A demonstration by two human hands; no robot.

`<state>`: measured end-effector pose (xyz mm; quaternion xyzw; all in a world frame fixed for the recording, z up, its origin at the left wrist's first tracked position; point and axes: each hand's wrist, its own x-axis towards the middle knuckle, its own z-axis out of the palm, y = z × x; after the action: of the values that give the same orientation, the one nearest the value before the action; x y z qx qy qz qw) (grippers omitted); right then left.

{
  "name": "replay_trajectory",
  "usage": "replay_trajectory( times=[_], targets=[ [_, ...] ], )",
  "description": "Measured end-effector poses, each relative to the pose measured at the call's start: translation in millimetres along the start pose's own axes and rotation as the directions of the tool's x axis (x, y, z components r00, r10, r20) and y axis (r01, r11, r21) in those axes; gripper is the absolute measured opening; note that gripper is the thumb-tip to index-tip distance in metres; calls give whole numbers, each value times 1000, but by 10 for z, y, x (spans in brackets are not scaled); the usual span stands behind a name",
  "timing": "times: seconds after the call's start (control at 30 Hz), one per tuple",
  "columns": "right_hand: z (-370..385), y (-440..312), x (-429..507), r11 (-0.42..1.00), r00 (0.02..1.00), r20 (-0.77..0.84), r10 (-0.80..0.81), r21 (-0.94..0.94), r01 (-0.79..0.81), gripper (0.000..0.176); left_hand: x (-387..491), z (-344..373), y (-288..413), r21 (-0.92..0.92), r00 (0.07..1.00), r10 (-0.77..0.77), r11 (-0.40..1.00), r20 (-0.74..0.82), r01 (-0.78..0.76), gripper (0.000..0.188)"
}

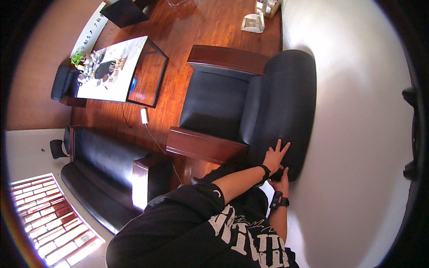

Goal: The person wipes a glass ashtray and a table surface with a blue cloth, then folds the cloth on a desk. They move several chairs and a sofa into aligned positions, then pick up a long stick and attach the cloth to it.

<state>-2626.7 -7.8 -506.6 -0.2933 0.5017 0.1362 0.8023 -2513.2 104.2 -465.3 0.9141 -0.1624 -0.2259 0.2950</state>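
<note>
A black leather armchair (214, 102) with reddish-brown wooden arms is before me, its padded backrest (285, 110) close to the white wall. My left hand (274, 157) lies on the near end of that backrest, fingers spread, with a black band at the wrist. Just below it, my right hand (283, 182) is at the backrest's near edge, thumb up along it. A black wrist device (279, 200) is strapped on that arm. Something dark lies between the two hands, and whether my right fingers close on it or on the chair's edge is unclear.
The white wall (348, 140) runs along the right. At left stands a black leather sofa (107, 150). A marble-topped table (132, 50) holds glassware and a plant (77, 57). A white power strip (144, 116) and its cord cross the wooden floor (174, 80).
</note>
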Motion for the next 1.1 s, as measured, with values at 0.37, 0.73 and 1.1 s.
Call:
replay_trajectory(
  times=[0.37,0.73,1.1],
  targets=[
    [192,-249,281,945,987,74,-145,-284,160,74,458,-117,65,70,999,-19,997,30,17,122],
    [204,-249,320,996,993,-110,-36,77,45,85,689,-386,-219,8,995,-51,999,-88,52,128],
    [547,-142,328,968,860,-487,-155,98,230,90,1178,-456,-277,89,990,42,995,136,-54,142]
  ],
)
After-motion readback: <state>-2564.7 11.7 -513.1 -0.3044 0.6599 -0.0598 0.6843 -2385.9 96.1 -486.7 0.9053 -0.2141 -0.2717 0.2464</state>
